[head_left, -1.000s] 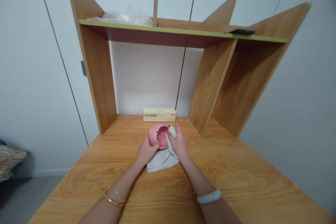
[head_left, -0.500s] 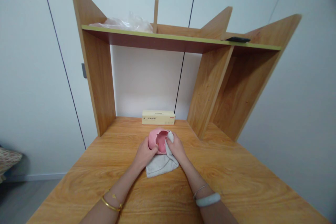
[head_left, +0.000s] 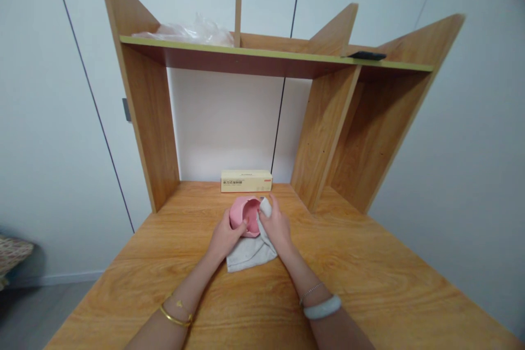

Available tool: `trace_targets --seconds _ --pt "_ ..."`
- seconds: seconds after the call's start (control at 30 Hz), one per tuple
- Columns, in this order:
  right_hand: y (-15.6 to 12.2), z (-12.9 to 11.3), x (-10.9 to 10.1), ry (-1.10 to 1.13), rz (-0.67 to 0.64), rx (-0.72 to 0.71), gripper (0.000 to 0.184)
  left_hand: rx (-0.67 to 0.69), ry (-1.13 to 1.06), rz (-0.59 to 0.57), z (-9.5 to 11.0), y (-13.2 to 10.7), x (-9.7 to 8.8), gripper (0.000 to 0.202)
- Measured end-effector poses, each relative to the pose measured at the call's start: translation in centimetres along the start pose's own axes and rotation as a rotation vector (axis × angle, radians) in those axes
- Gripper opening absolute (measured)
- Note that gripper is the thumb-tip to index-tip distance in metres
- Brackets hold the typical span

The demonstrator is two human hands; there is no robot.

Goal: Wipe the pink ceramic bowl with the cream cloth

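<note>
A pink bowl-like container (head_left: 238, 211) is tipped so that its opening faces back toward me and to the right. My left hand (head_left: 223, 237) is closed on its left side, the thumb over the rim. At the right rim, my right hand (head_left: 279, 228) pinches a pale grey cloth (head_left: 251, 255) against the container. Part of the cloth is bunched up by the right fingers; the rest hangs below the container down to the tabletop. The right forefinger sticks out a little. The container's underside is hidden.
Behind the hands, a cream-coloured box (head_left: 246, 181) lies on the wooden desk (head_left: 369, 284). A wooden shelf unit (head_left: 153, 126) stands around it, with upright panels on both sides. On its upper board are a clear plastic bag (head_left: 192, 33) and a flat dark object (head_left: 368, 56).
My right hand has shifted slightly along the rim with the cloth, its forefinger now lifted. The container has turned a little. The whole view has moved slightly.
</note>
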State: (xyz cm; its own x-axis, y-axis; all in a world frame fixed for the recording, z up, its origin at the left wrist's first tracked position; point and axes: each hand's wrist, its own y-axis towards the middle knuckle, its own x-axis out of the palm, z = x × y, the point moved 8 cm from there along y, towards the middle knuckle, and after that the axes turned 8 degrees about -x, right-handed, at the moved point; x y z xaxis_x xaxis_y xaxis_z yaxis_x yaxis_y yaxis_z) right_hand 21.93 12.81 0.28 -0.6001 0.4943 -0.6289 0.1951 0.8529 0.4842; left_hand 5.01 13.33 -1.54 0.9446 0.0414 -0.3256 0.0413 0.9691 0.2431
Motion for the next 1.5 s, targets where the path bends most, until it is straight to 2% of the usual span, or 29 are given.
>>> trace_targets --seconds 0.13,0.23,0.33,0.6,0.7,0.8,0.97,1.13,1.27,1.33,1.43,1.5 --pt "0.1 -0.8 -1.1 -0.137 0.0 -0.069 0.056 0.055 0.049 -0.026 0.5 -0.1 0.1 0.048" --pt "0.3 0.4 -0.6 -0.013 -0.019 -0.02 0.054 0.119 0.13 -0.044 1.1 -0.3 0.3 0.052" --pt "0.4 1.4 0.5 0.102 -0.027 -0.018 0.043 0.127 0.154 -0.058 1.3 -0.4 0.5 0.056" --pt "-0.1 1.3 1.9 0.184 -0.006 -0.03 0.037 0.043 -0.101 -0.121 0.4 -0.4 1.0 0.071" --pt "-0.2 1.0 1.3 0.149 0.007 -0.012 0.043 0.037 -0.08 -0.074 0.4 -0.4 0.7 0.065" --pt "-0.2 0.4 -0.3 0.077 0.031 -0.002 0.052 0.052 -0.01 -0.04 0.5 -0.4 0.4 0.06" --pt "-0.1 -1.8 -1.9 -0.116 0.019 -0.175 0.054 0.069 0.094 -0.042 0.6 -0.4 0.4 0.067" --pt "0.1 0.3 -0.7 0.011 -0.026 -0.024 0.058 0.096 0.117 -0.108 1.0 -0.6 0.8 0.07" --pt "0.1 1.1 0.1 0.095 0.004 -0.015 0.049 0.079 -0.016 -0.091 1.1 -0.7 0.8 0.076" --pt "0.0 1.4 0.3 0.124 0.031 -0.004 0.047 0.041 -0.103 -0.133 1.0 -0.7 1.3 0.077" --pt "0.0 1.5 0.6 0.15 0.054 0.005 0.045 -0.003 -0.19 -0.231 0.8 -0.9 2.1 0.068" --pt "0.0 1.4 0.7 0.147 0.056 0.011 0.045 -0.048 -0.201 -0.194 0.4 -0.8 1.9 0.062"
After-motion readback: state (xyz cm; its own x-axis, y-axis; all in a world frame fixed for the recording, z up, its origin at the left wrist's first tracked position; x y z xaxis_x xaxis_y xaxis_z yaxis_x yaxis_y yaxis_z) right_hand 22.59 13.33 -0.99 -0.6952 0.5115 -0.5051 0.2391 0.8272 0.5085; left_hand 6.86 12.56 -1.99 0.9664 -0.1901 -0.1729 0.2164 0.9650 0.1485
